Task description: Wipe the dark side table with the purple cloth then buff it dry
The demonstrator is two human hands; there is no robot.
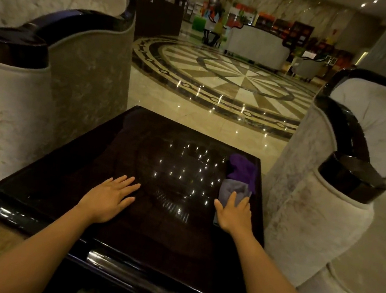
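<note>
Two hands were on the dark side table [128,211] at inspection. My left hand [108,196] lay flat and open on the polished top, palm down, fingers spread, holding nothing. My right hand [234,214] was also open, pressing down on the near end of the purple cloth [241,178] rather than gripping it. The cloth sat along the table's right edge, bunched, its long axis running away from me toward the far right corner; the paler near fold lay under my fingers, the deeper purple part beyond them. My right hand was plainly the nearer to it; the left was well apart. In my judgement most of the top, lying left of the cloth, remained to be wiped, so the stroke would travel leftward.
</note>
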